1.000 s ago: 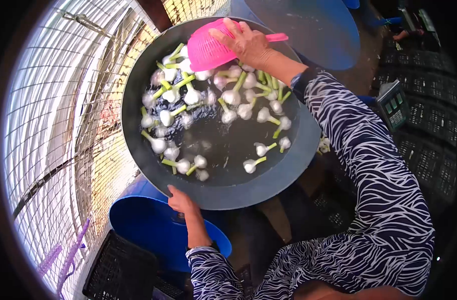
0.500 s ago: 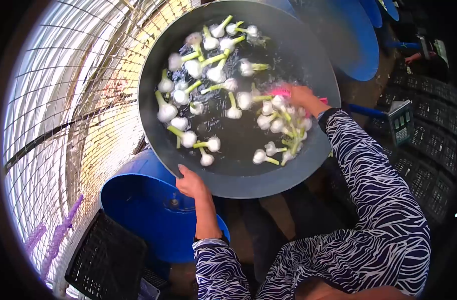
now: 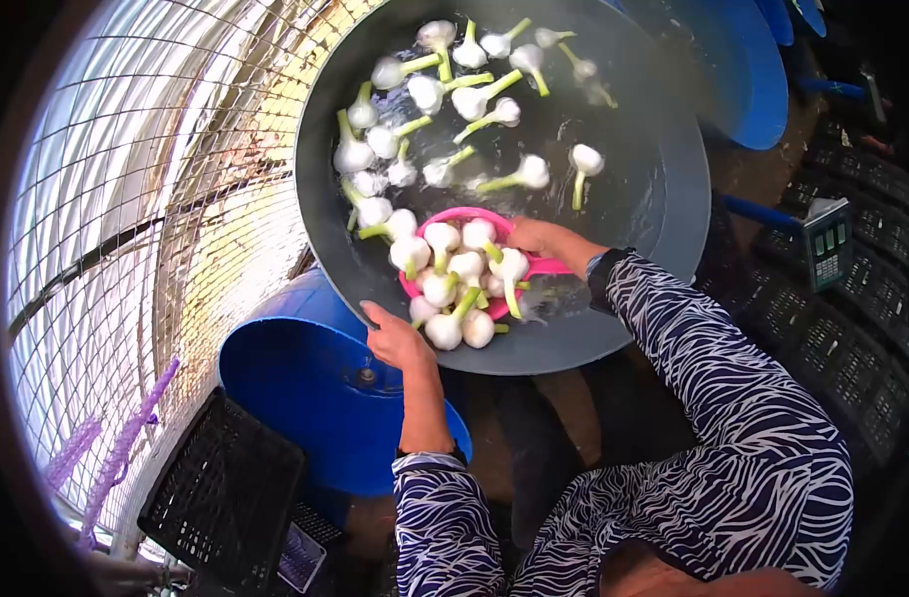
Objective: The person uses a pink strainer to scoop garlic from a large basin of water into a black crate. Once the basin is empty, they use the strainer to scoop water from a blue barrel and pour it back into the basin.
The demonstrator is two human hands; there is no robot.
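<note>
A big round grey tub (image 3: 678, 214) holds water, where several garlic bulbs (image 3: 427, 95) with short green stems float, mostly toward the far and left sides. My right hand (image 3: 542, 241) grips a pink colander (image 3: 464, 213) by its edge near the handle. Heaped in the colander are several wet garlic bulbs (image 3: 466, 265), some hanging over its near edge. It is held at the near left side of the tub, by the rim. My left hand (image 3: 397, 340) is closed on the tub's near left rim, thumb on top, its other fingers partly hidden.
Below the tub at left stands an open blue barrel (image 3: 335, 428), with a black plastic crate (image 3: 226, 488) beside it. Wire mesh (image 3: 106, 229) runs along the left. At right are a digital scale (image 3: 827, 249), black crates (image 3: 867, 328) and another blue barrel (image 3: 743, 80).
The colander, low in the water at the tub's right side before, has moved left and up, now loaded with garlic bulbs. My left hand stays on the rim.
</note>
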